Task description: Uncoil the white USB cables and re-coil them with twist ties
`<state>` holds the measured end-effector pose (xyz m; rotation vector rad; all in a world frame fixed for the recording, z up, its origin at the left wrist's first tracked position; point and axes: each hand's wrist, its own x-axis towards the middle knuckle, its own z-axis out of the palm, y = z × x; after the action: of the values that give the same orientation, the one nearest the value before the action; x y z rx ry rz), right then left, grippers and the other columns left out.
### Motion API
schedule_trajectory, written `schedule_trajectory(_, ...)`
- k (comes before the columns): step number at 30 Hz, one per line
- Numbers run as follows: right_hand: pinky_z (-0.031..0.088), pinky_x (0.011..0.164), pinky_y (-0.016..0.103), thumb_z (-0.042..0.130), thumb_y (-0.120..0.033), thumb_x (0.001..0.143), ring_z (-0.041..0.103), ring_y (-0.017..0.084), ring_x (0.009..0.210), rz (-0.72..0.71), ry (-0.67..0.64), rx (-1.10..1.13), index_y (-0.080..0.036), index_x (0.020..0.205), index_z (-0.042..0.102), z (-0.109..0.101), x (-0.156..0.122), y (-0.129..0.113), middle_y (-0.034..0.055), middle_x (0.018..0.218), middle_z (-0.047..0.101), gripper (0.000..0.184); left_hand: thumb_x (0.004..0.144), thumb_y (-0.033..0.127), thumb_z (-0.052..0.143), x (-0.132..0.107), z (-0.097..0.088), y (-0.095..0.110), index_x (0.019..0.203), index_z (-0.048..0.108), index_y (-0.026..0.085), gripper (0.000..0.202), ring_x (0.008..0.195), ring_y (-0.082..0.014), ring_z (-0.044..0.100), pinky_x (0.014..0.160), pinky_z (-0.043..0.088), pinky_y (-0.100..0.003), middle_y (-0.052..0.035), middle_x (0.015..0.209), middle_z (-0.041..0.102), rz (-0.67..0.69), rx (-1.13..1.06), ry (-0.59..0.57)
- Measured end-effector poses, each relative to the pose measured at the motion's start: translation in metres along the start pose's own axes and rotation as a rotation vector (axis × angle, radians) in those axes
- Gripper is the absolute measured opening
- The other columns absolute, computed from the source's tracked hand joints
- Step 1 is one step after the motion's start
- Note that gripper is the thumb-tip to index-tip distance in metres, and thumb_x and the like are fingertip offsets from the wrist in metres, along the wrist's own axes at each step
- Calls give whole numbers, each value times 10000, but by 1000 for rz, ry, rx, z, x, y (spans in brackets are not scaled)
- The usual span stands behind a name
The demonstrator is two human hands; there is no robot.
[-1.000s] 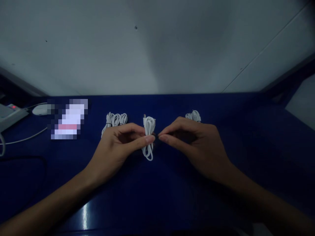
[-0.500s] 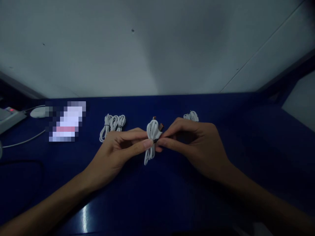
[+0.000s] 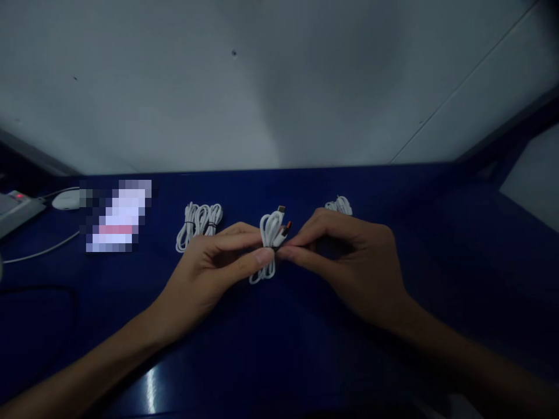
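A coiled white cable (image 3: 269, 233) is held upright between both my hands over the dark blue table (image 3: 279, 326). My left hand (image 3: 209, 267) pinches the bundle at its middle with thumb and fingers closed. My right hand (image 3: 349, 262) pinches the same spot from the right, fingertips together on a small dark tie around the coil. The cable's plug ends stick up at the top of the bundle.
Two tied white cable bundles (image 3: 200, 221) lie left of my hands and another white bundle (image 3: 339, 205) lies behind my right hand. A white mouse (image 3: 66, 199) and a grey device (image 3: 15, 206) with a red light sit at the far left. A grey wall rises behind.
The cable bundle has turned in my fingers, its plug ends now pointing up. My right fingertips have closed in against the left ones at the bundle's middle.
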<state>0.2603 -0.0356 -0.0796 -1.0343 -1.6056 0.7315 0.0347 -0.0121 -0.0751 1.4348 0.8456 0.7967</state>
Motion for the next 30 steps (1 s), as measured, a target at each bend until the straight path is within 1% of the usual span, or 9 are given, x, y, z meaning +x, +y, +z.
schedule_trajectory(3, 529, 598, 297, 928, -184, 895, 664, 142, 692, -13, -6, -22, -247, 831, 800, 0, -1, -1, -19, 800, 753, 156, 969, 219, 851, 1, 2, -1, 1112, 915, 322, 188, 967, -165, 726, 880, 551, -241, -4, 1010, 818, -43, -40, 104)
schedule_trajectory(5, 538, 618, 303, 895, -188, 931, 690, 148, 734, -1, -35, -18, -253, 869, 814, -1, -1, -1, -16, 836, 768, 121, 939, 209, 881, 1, 2, -2, 1117, 912, 305, 205, 1006, -187, 774, 931, 574, -258, -16, 1034, 855, -86, -102, 160)
schedule_trajectory(7, 560, 658, 312, 835, -187, 987, 723, 158, 797, 13, -75, -2, -267, 939, 831, -3, -1, -1, -13, 892, 789, 93, 946, 210, 876, 2, 2, -3, 1154, 900, 293, 225, 1023, -208, 808, 954, 597, -281, -30, 1058, 875, -118, -160, 177)
schedule_trajectory(10, 573, 689, 329, 791, -200, 1025, 742, 164, 828, 31, -96, 12, -284, 990, 840, -5, -1, 0, -14, 928, 798, 104, 982, 209, 843, 1, 2, -4, 1191, 884, 266, 220, 997, -206, 826, 957, 613, -286, -48, 1066, 885, -104, -186, 150)
schedule_trajectory(13, 573, 700, 347, 813, -232, 1014, 747, 175, 813, 54, -80, 7, -285, 949, 839, -5, -1, 0, -15, 903, 795, 88, 1009, 206, 817, 0, 1, -4, 1224, 868, 253, 226, 1001, -200, 829, 981, 611, -290, -55, 1086, 885, -83, -217, 102)
schedule_trajectory(17, 579, 729, 338, 807, -258, 1024, 758, 169, 812, 82, -85, 15, -279, 929, 820, -5, 0, -2, -23, 895, 802, 99, 1053, 222, 768, -2, 1, -4, 1264, 848, 254, 228, 1009, -190, 830, 953, 609, -271, -59, 1105, 882, -88, -257, 39)
schedule_trajectory(21, 563, 713, 288, 785, -233, 1038, 740, 138, 775, 117, -118, 70, -258, 914, 805, -6, 2, -3, -35, 855, 801, 128, 1072, 216, 741, -2, 2, -1, 1240, 855, 247, 206, 986, -174, 828, 940, 606, -252, -57, 1076, 883, -75, -274, -2)
schedule_trajectory(26, 539, 639, 258, 810, -284, 1017, 729, 143, 749, 206, -174, 259, -223, 903, 807, -6, 4, -2, -5, 841, 797, 129, 1081, 218, 726, -1, 5, 1, 1192, 866, 235, 179, 959, -157, 818, 884, 609, -218, -54, 1027, 880, -48, -337, -60)
schedule_trajectory(30, 537, 587, 246, 841, -278, 978, 686, 130, 678, 241, -187, 355, -215, 877, 819, -5, 4, 1, 2, 811, 775, 121, 1069, 240, 747, -2, 6, 4, 1095, 879, 214, 137, 869, -137, 805, 835, 615, -202, -48, 957, 871, -93, -403, -102)
